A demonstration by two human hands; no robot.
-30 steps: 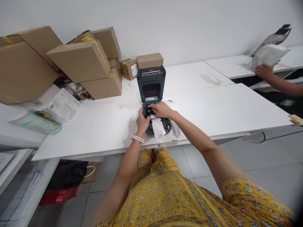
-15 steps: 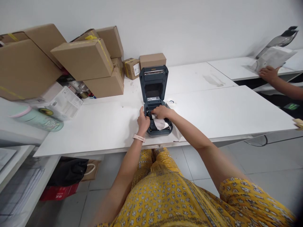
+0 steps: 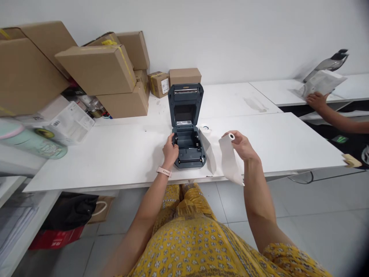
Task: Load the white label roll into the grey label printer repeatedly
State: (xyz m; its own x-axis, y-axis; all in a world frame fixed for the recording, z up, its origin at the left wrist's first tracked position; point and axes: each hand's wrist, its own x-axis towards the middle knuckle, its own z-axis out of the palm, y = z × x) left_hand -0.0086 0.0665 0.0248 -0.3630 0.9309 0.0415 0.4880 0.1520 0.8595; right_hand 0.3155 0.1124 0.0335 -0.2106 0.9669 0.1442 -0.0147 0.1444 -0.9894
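A dark blue-grey label printer (image 3: 190, 161) stands on the white table, its lid tipped up and back. Its roll bay shows no roll inside, with black holders at both sides. My left hand (image 3: 170, 150) is closed on the printer's left edge, thumb inside by the left holder. To the right of the printer, my right hand (image 3: 243, 145) grips a small white paper roll (image 3: 228, 148), raised above the table, its loose strip hanging toward the front edge. Between them a second white paper roll (image 3: 205, 132) sits against the printer's right side, its strip trailing forward.
Cardboard boxes (image 3: 98, 71) are stacked at the back left, beside a white carton (image 3: 69, 125) and a mint-green bottle (image 3: 37, 140). Smaller boxes (image 3: 185, 75) stand behind the printer. At the far right another person's hand (image 3: 317, 100) holds a whitish plastic package (image 3: 323, 84).
My right hand has lifted the paper roll out of the printer bay and moved right with it. My left hand stays on the printer's left edge. The view has shifted slightly.
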